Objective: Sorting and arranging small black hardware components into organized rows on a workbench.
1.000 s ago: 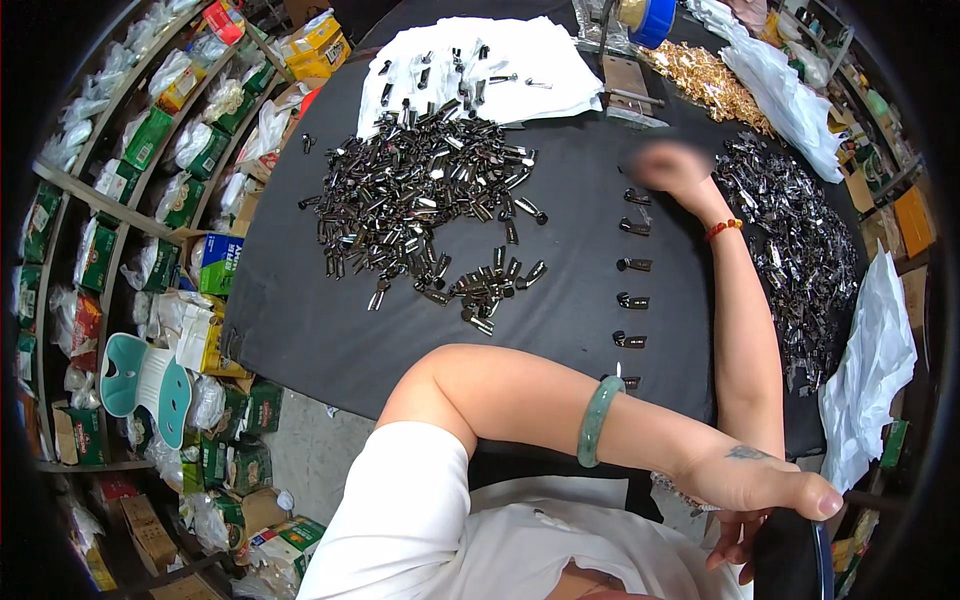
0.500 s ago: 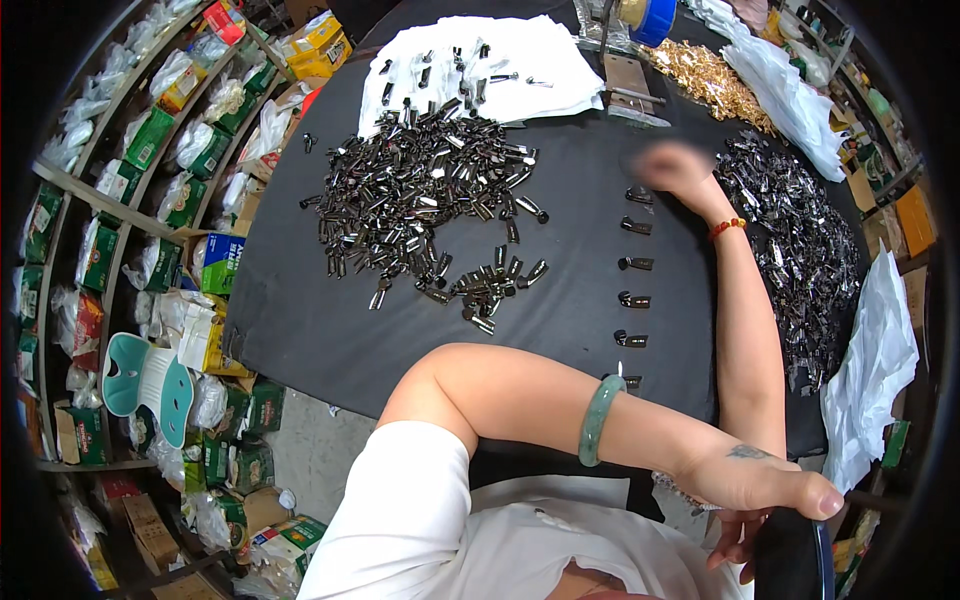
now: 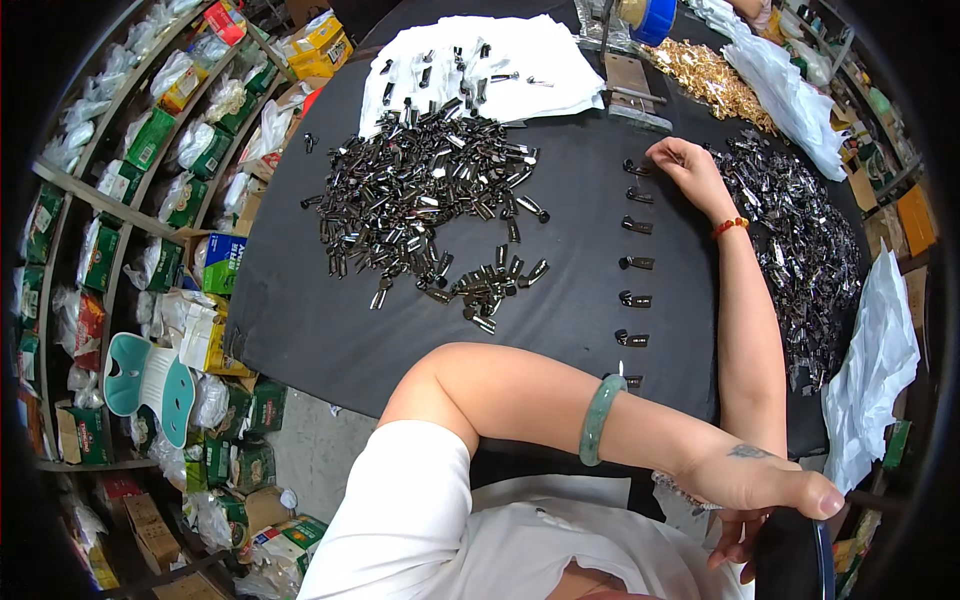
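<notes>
My left arm, with a green bangle, crosses in front of me to the lower right. There my left hand (image 3: 765,490) grips a dark, flat phone (image 3: 790,555) with a blue edge, thumb over its top. My right hand (image 3: 690,172), below a red bead bracelet, hovers over the black table with loosely bent fingers and nothing visible in them. Just left of its fingertips lies a small dark, shiny clip-like piece (image 3: 636,168), the farthest in a column. Another such piece (image 3: 636,263) lies midway down this column of several, all pointing alike.
A big heap of dark clip-like pieces (image 3: 420,185) covers the table's left part, reaching white sheets (image 3: 540,60). On the right are a dark glossy heap (image 3: 800,250), gold pieces (image 3: 705,80) and pale plastic (image 3: 875,350). A metal fixture (image 3: 628,85) stands far back. Crowded shelves (image 3: 130,215) line the left.
My right hand, blurred before, has shifted slightly right and is now sharp. A dark piece shows at the column's far end where the hand was. My left hand stays on the phone.
</notes>
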